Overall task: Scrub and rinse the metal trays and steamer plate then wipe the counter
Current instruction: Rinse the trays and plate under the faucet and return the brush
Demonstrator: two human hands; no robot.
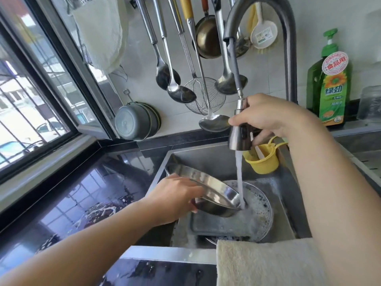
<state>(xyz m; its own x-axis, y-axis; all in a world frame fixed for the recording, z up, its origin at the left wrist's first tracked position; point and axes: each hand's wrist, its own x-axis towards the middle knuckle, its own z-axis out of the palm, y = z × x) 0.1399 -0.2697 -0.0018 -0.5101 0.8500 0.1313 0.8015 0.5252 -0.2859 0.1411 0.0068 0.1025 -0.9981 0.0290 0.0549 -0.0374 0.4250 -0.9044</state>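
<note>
from the head view, this looks like the rinsing step: the right hand [266, 118] is wrapped round the pull-out spray head [240, 137], fingers curled about its barrel, aiming a stream of water [240, 178] straight down. the left hand [177, 195] grips a metal tray [206, 190] by its near edge, fingers curled under and thumb side on top, holding it tilted on edge over the sink [292, 213], its low end in the stream. under it, in the basin, lie a flat grey tray [216, 226] and a round perforated plate [261, 205], the steamer plate i'd guess, both filmed with suds and seemingly not yet rinsed. the left forearm reaches in low from the worktop [72, 199] side, wrist bent slightly toward the basin; the right arm comes over the front rim from above, wrist cocked down so the nozzle points at the tray's lower end. next, i'd judge, the tray wants turning in the left hand so water runs across the whole face and back, then setting aside somewhere before the soapy pieces below get their turn. the dark worktop to the left is wet and streaked with white residue, so the wiping is still to come; a pale cloth [268, 263] is draped over the sink's front edge, near the right arm.
</note>
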